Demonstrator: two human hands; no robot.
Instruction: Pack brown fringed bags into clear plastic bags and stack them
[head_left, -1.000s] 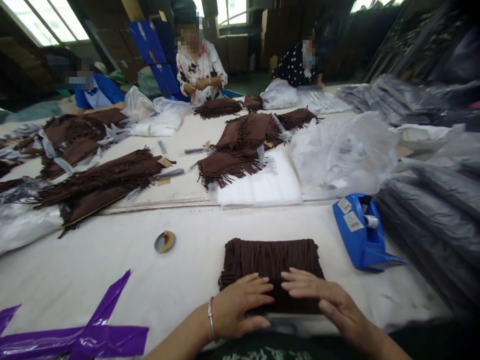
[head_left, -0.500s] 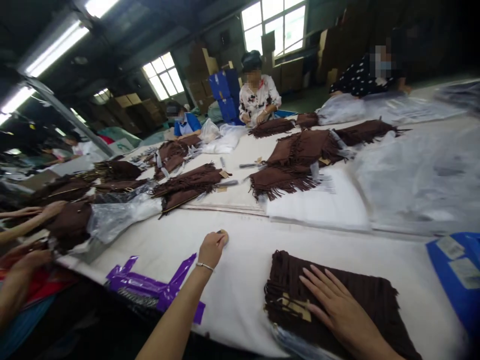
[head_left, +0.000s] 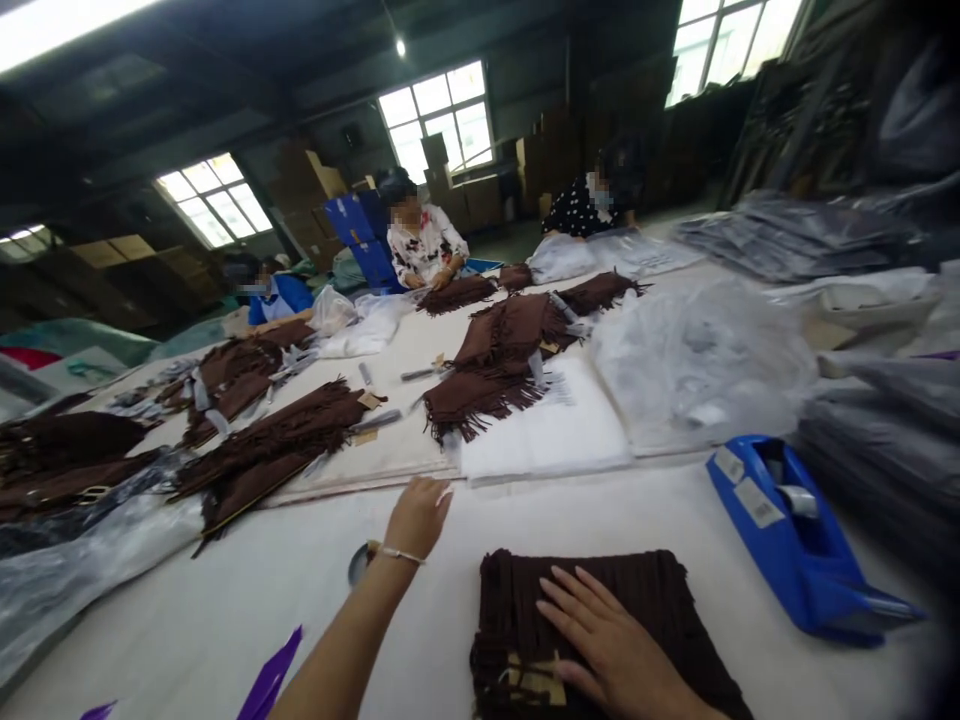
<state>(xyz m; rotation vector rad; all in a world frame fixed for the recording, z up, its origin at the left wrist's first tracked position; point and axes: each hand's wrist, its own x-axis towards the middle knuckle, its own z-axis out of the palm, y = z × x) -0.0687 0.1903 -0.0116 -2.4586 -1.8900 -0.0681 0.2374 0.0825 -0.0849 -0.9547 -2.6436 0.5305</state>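
My right hand lies flat, fingers stretched out, on a folded dark brown fringed bundle that looks like fabric. A tan tag shows on the bundle beside my thumb. My left hand, with a bracelet at the wrist, is over the white table covering, close to a stack of white plastic bags. Its fingers are bent and mostly hidden by the back of the hand; whether they hold anything does not show. A small round grey object lies just left of that wrist.
A blue tape dispenser stands at the right. Brown fringed pieces with tags lie across the table, among clear plastic bags. Dark packed stacks are at the far right. Several co-workers sit across, one in a floral top.
The view has swung right, bringing the tape dispenser fully into sight. My left hand has left the small round object and moved forward. My right hand stays on the bundle.
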